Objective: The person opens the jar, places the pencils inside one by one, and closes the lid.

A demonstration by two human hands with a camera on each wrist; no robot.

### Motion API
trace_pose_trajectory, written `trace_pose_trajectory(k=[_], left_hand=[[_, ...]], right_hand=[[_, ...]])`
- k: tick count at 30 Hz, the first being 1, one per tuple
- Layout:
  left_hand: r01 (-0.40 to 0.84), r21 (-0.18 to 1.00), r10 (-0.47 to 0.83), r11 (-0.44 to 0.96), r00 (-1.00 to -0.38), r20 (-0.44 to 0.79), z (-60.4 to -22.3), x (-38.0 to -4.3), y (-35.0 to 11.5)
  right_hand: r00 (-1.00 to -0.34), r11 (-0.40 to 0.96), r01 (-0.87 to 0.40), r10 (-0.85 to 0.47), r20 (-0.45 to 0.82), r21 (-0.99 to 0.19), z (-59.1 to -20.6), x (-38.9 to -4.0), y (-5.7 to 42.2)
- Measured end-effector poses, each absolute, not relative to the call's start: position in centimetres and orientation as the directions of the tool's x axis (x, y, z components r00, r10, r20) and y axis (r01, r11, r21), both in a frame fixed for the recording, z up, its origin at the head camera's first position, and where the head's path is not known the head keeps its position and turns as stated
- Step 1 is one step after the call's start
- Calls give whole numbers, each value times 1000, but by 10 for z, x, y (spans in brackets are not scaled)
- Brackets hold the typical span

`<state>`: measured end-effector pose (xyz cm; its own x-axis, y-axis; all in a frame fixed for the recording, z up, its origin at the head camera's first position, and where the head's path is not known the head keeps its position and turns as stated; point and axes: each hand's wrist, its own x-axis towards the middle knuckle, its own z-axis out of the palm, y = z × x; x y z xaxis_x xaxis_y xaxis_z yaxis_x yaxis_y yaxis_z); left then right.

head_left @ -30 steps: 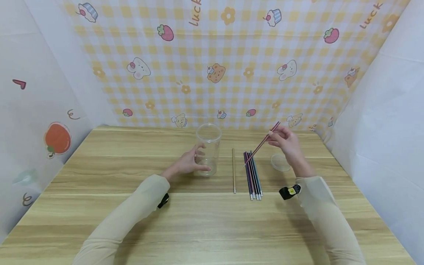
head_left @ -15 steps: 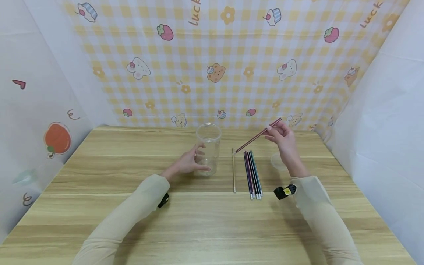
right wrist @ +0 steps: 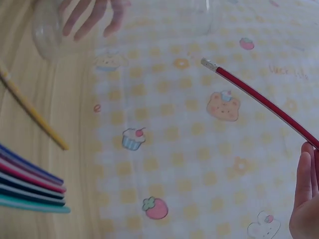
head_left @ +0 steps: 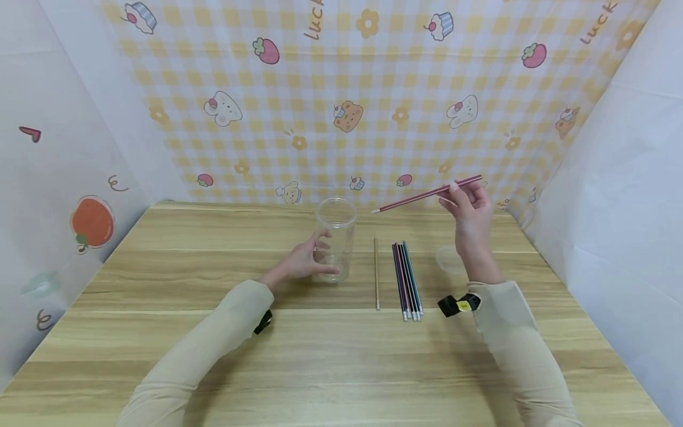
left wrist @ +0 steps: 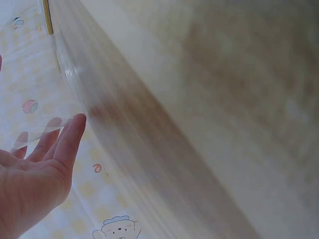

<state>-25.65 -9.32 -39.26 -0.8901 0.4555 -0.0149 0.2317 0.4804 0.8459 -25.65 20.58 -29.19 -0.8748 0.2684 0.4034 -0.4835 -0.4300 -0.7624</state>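
A clear plastic cup [head_left: 345, 240] stands upright on the table, open at the top. My left hand [head_left: 300, 262] holds it low on its left side, thumb in front and fingers behind. In the air to the right, my right hand [head_left: 473, 218] pinches a red pencil [head_left: 408, 201] near its far end. The pencil's silver eraser end [right wrist: 210, 64] points left toward the cup, apart from it and slightly lower than the other end. A yellow pencil [head_left: 376, 274] lies on the table between the cup and a bunch of dark and coloured pencils [head_left: 408, 281].
A round clear lid [head_left: 448, 261] lies right of the pencil bunch, near my right wrist. The wooden table [head_left: 341, 367] ends at a yellow checked backdrop [head_left: 299, 112], with white sheets [head_left: 608, 172] along the sides.
My right hand has lifted the red pencil up from over the bunch. The pencil has swung from steeply slanted to nearly level. My left hand and the cup stay where they were.
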Motion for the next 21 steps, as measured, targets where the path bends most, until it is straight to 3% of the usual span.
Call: trace_pose_trajectory(k=[10, 21], left_hand=[[236, 843, 450, 484, -893, -9, -403, -263, -95], [238, 843, 445, 482, -896, -1, -404, -263, -95]], right_hand=[[-854, -497, -520, 288, 434, -694, -276, -246, 185], [-863, -355, -505, 189, 469, -787, -282, -245, 155]])
